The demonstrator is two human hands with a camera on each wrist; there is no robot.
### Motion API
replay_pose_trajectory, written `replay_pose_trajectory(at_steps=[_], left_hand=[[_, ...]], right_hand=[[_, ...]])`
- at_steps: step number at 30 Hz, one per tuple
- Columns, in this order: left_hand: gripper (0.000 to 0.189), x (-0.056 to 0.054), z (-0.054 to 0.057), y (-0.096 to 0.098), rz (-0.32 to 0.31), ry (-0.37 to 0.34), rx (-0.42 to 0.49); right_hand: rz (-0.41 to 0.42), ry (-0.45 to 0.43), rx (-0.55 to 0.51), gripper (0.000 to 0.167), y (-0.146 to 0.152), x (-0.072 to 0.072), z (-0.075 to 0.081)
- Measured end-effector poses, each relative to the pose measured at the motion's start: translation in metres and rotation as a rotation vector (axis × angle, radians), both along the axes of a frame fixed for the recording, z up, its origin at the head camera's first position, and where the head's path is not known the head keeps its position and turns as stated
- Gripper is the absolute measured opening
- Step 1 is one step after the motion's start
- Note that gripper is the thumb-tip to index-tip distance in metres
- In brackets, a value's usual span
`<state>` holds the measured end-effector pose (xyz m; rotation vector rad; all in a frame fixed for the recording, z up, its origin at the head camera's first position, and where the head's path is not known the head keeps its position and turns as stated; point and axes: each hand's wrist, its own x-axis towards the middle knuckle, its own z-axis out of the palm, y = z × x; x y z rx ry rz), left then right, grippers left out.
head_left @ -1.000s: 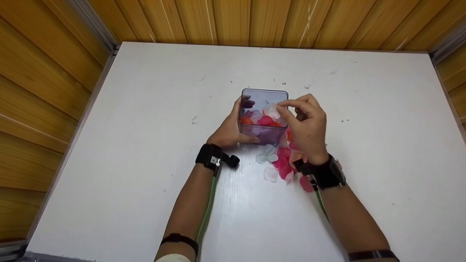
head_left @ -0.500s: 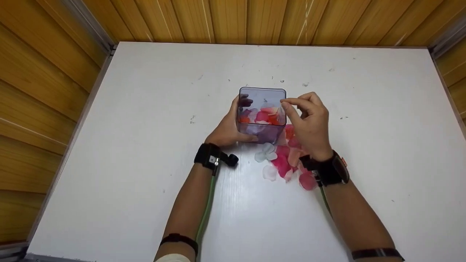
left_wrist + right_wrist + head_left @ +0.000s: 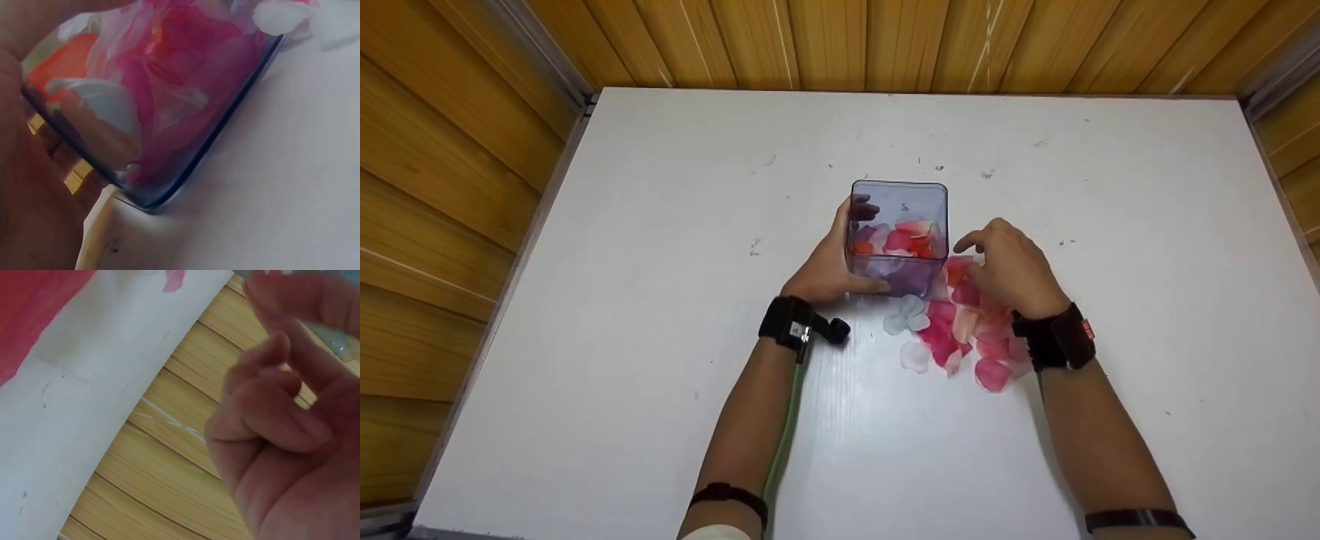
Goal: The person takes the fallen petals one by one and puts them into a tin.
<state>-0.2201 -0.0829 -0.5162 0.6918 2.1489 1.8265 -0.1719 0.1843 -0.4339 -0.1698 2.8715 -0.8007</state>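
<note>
A clear, bluish-purple plastic box [image 3: 897, 274] holds several fabric-like flower petals [image 3: 901, 238] in pink, orange and white. My left hand [image 3: 826, 264] grips the box from its left side, thumb across the near wall and fingertips behind it. The left wrist view shows the box's petals [image 3: 169, 84] close up behind its dark edge. To the right of the box my right hand [image 3: 1011, 264] hovers over a loose pile of petals [image 3: 941, 334]. Its index finger and thumb are apart with nothing between them; in the right wrist view the other fingers [image 3: 253, 405] are bent.
The white table [image 3: 660, 225] bears small dark scuffs. Yellow wood-look panels [image 3: 825, 45] stand along its back and sides. A pale blue-white petal cluster [image 3: 907, 315] and a white petal [image 3: 915, 357] lie just in front of the box.
The white petal pinched over the box is no longer in my right hand. That hand has moved down and right to the pile, finger and thumb parting. My left hand stays on the box.
</note>
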Motion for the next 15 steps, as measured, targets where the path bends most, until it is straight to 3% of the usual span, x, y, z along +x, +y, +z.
replay_pose_trajectory(at_steps=[3, 7, 15], left_hand=[[0.128, 0.0, 0.0, 0.001, -0.004, 0.003, 0.002], [0.128, 0.0, 0.0, 0.001, -0.004, 0.004, -0.003], [0.126, -0.001, -0.001, 0.0, -0.003, 0.016, 0.007]], right_hand=[[0.002, -0.043, 0.024, 0.021, 0.0, -0.001, -0.004], [-0.018, -0.032, 0.012, 0.016, 0.002, -0.001, -0.004], [-0.007, 0.104, -0.094, 0.023, 0.014, 0.0, 0.007]])
